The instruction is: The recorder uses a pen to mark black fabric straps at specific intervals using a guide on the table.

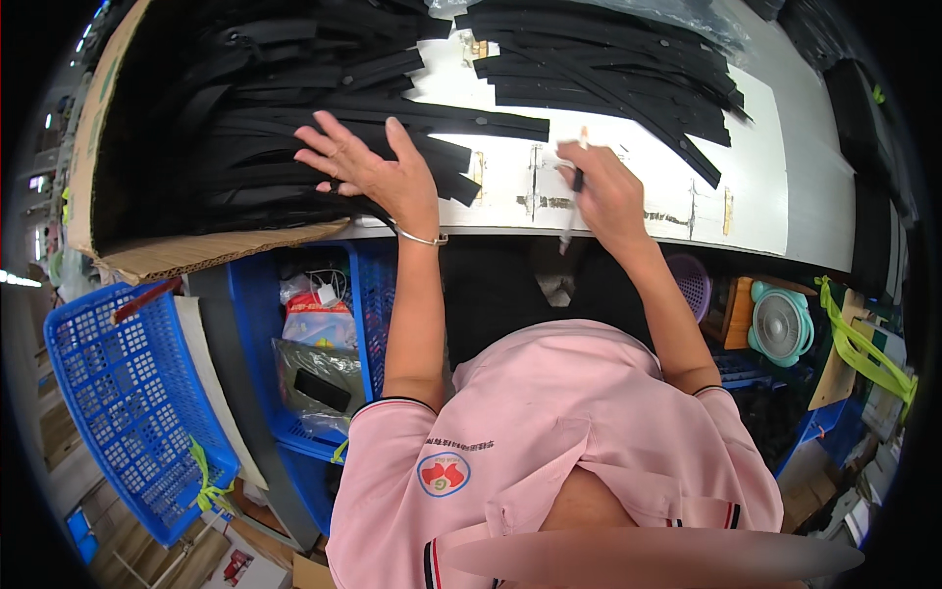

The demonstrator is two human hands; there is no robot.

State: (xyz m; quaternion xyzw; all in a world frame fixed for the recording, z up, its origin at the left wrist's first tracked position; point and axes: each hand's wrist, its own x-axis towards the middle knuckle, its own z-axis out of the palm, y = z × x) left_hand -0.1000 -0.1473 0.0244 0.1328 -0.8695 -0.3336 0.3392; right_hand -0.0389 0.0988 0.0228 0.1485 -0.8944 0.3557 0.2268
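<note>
My left hand is open, its fingers spread, above the left heap of black fabric strips. I cannot tell whether its fingertips touch them. One black strip reaches out from that heap onto the white board; a small round spot shows near its end. In my right hand is a slim pen with a pale barrel, a dark grip and an orange end, held over the board. Beyond this hand lies a second pile of black strips. Dark marks and lines are drawn along the board's near edge.
A cardboard box surrounds the left heap. Below the worktop at left are a blue bin with bags and a phone, and a blue basket. To the right stands a small turquoise fan.
</note>
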